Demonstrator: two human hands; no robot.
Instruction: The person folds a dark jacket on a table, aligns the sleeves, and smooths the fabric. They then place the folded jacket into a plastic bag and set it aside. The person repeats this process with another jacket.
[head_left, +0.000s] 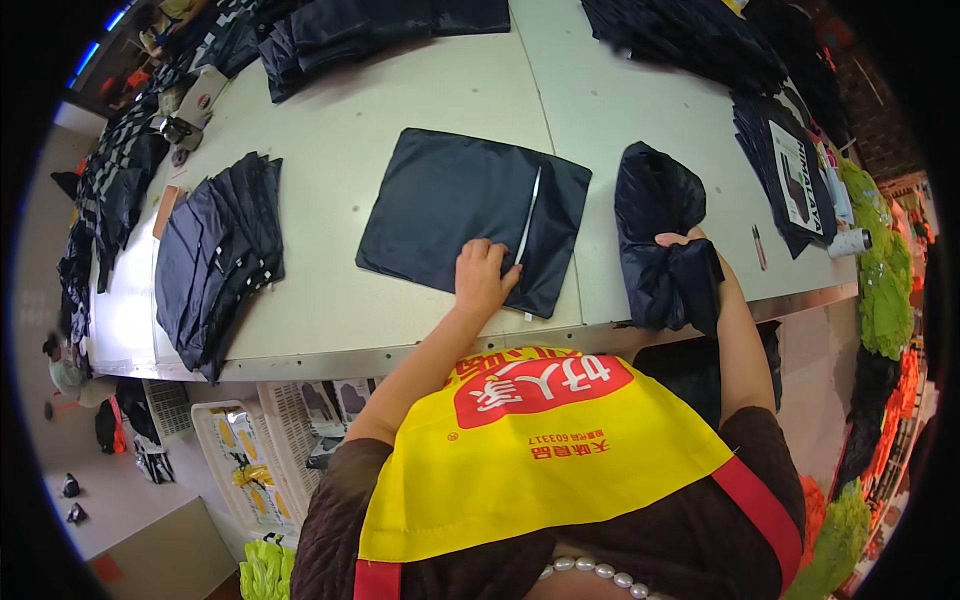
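Observation:
A flat rectangular black fabric pouch (445,200) lies on the pale table in front of me, with a thin white line along a slit near its right side. My left hand (484,278) rests on its near part, fingers bent and thumb apart, the thumb touching the lower end of the slit. To the right, a folded dark shiny garment (655,195) forms a thick bundle reaching the table's near edge. My right hand (690,240) grips this bundle from its right side; the thumb shows on top, and the fabric hides most of the other fingers.
A fanned stack of black fabric pieces (225,250) lies at the left. More dark piles (380,40) lie along the far side. Small red-handled snips (759,247), a thread spool (849,242) and a printed bag (797,178) sit at the right. Below left stands a white basket (215,460).

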